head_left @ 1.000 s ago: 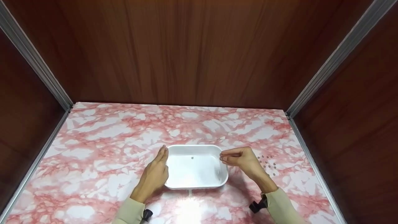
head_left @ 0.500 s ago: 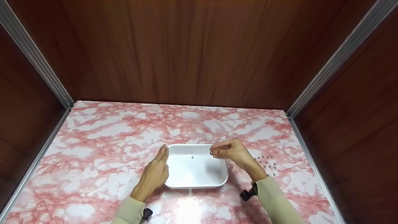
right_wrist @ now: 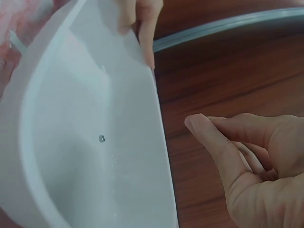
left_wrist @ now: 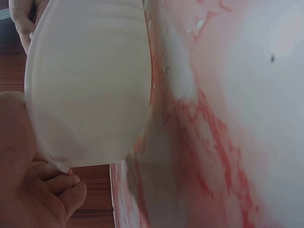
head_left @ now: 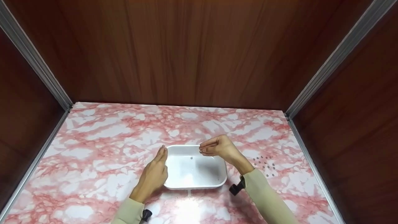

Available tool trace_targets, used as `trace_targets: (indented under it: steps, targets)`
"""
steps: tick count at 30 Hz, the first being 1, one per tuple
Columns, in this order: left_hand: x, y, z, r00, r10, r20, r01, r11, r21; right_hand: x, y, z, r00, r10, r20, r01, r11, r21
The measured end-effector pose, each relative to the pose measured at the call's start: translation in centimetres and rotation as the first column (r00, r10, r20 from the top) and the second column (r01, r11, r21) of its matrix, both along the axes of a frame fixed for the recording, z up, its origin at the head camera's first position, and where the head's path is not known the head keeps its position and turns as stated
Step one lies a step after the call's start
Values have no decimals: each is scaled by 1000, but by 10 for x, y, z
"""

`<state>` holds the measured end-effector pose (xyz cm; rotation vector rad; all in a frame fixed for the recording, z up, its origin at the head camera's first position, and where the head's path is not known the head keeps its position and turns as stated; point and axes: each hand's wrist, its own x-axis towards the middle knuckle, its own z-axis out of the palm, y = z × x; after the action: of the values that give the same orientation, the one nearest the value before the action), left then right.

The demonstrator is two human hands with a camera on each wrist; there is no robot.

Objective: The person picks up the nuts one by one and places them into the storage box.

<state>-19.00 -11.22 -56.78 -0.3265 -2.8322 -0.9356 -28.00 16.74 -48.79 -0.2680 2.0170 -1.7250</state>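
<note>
A white rectangular tray (head_left: 194,188) stands on the table. My left hand (head_left: 153,175) grips its left rim; in the right wrist view the thumb and fingers straddle the tray wall (right_wrist: 137,95). Over the tray's far right part, my right hand (head_left: 222,150) pinches a small metal nut (head_left: 201,151) between thumb and fingertips. One like it, a single nut (right_wrist: 102,138), lies on the tray's floor. To the right, several loose nuts (head_left: 268,167) are scattered on the table. The left wrist view shows the tray's outer side (left_wrist: 90,85).
The tabletop (head_left: 102,149) has a red and white marbled pattern. Dark wood panels (head_left: 186,62) enclose it at the back and both sides, with grey metal strips (head_left: 329,53) at the corners. A pale strip (head_left: 189,193) shows at the tray's front edge.
My right hand has moved left and a little away from me, from the tray's right rim to over its inside, with the nut held. The left hand and tray stay put.
</note>
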Motion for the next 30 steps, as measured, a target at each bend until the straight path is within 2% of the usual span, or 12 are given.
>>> trace_targets:
  steps: [5,15,25,30]
  targets:
    - [0,0,-1,1000,6,-8,-6,1000,-9,-5,-11,-5,1000,7,15,-7,1000,7]
    - [-1,-1,-1,1000,11,-13,-11,1000,3,-11,-28,-13,999,50,0,-50,994,93]
    - [-1,0,-2,998,22,-52,-23,1000,-18,-10,-33,-15,997,56,-60,-47,989,143]
    - [0,0,-2,1000,3,-4,-3,1000,-2,-8,-35,-15,993,57,-106,-39,986,164]
